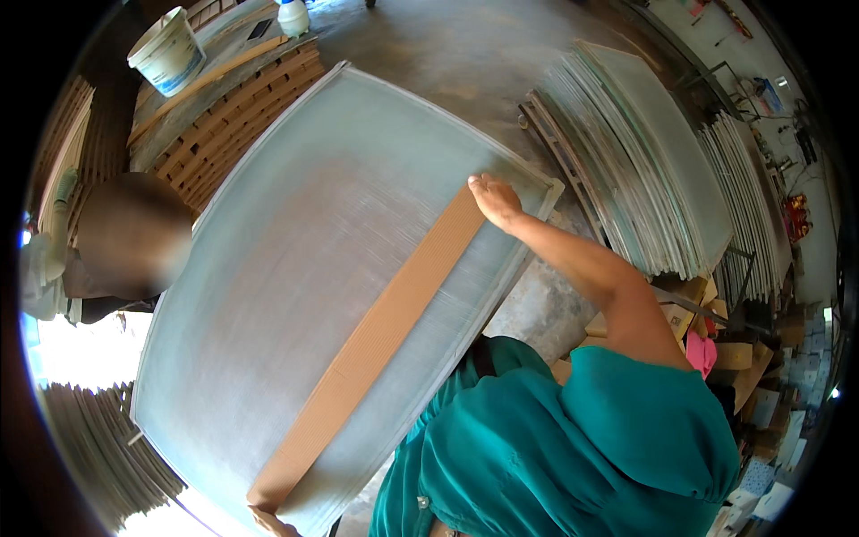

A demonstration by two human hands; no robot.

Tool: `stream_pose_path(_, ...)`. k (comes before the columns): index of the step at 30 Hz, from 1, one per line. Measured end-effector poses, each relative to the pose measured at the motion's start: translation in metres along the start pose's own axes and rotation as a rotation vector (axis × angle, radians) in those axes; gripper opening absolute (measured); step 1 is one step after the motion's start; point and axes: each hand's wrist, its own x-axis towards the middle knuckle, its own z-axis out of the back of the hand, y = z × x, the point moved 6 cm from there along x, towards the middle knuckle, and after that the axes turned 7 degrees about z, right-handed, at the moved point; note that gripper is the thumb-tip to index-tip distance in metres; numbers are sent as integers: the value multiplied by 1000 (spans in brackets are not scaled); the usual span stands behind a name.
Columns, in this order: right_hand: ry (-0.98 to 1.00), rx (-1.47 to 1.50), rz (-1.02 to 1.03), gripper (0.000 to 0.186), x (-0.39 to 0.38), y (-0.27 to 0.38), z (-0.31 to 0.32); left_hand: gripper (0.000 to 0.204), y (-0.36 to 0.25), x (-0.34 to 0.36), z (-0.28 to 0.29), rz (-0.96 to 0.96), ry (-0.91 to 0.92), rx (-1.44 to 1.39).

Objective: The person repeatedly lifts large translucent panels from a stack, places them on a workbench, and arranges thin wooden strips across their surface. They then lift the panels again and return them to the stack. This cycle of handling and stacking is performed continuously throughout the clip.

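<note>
A long brown strip with fine ribs, like corrugated cardboard (380, 336), lies slantwise across a large pale green framed panel (268, 259). My right hand (497, 199) is closed on the strip's far right end, near one corner of the panel. At the near left end, my left hand (268, 522) pinches the strip's other tip; the picture's lower rim cuts off part of this hand. The strip is stretched straight between both hands, close to the panel's surface. Green cloth of my garment (555, 430) reaches up to the panel's near edge.
Another person (134, 234) is at the panel's left side. Behind stands a stack of slotted brown boards (237, 116) with a white bucket (167, 52) and a white bottle (293, 18). Similar framed panels (626, 161) lean in a stack at right. Cardboard boxes (734, 356) lie near my right elbow.
</note>
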Motion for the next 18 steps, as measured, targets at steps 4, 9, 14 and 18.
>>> stream_pose_path(4, 60, -77, 51, 54, -2, 11, -23, 73, 36, 21, 16, 19, -44, -117)
stream_pose_path(9, 199, -522, 329, 82, -16, 61, -16, 66, 67, 41, 39, 29, -89, -217)
stream_pose_path(14, 571, -737, 1289, 94, -99, 138, -79, 47, 73, 63, 39, -121, 117, -99)
stream_pose_path(18, 500, -722, 1303, 87, -57, 161, -108, 34, 4, 55, 5, -127, 40, -168)
